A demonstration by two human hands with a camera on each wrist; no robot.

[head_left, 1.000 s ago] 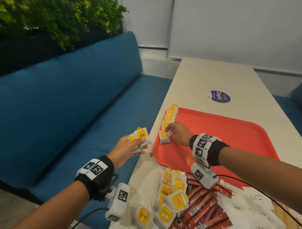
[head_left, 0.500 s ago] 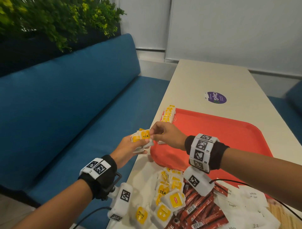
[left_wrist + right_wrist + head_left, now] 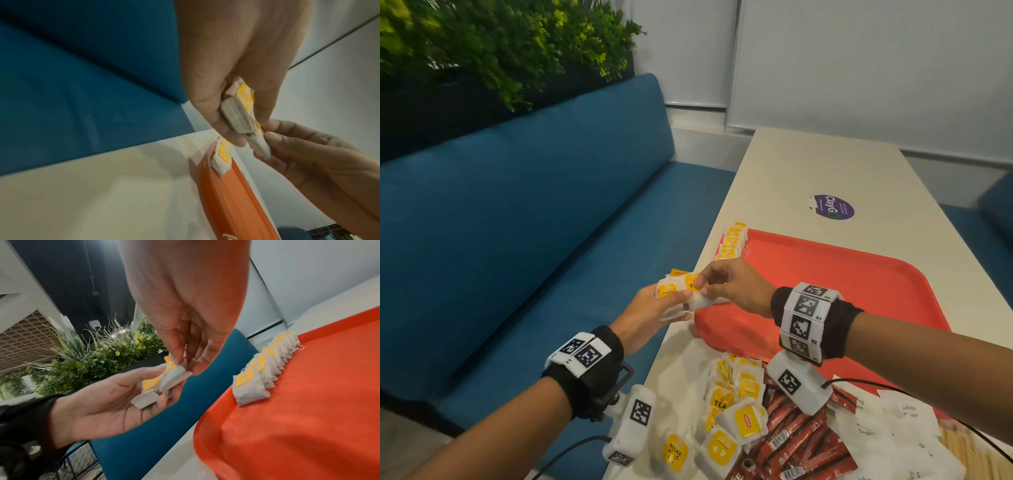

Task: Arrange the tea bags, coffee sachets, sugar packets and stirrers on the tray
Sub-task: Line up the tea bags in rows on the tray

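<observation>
My left hand (image 3: 671, 310) is beside the tray's near left corner and holds a small stack of tea bags (image 3: 671, 289) with yellow tags. My right hand (image 3: 700, 286) reaches across and pinches the top tea bag (image 3: 172, 376) of that stack between thumb and fingers. The stack (image 3: 236, 113) lies across my left fingers. The red tray (image 3: 859, 291) lies on the table. A row of tea bags (image 3: 267, 368) stands along its left edge (image 3: 732, 240), and the right hand hides the row's near end in the head view.
Near the table's front edge lie loose tea bags (image 3: 729, 418), red coffee sachets (image 3: 801, 442), white sugar packets (image 3: 893, 435) and wooden stirrers (image 3: 962, 455). A purple sticker (image 3: 831, 206) sits beyond the tray. A blue bench (image 3: 517, 240) runs along the left.
My right hand left the near end of the tray's row and moved left to my left hand's stack, where it now pinches a tea bag. The left hand rose slightly.
</observation>
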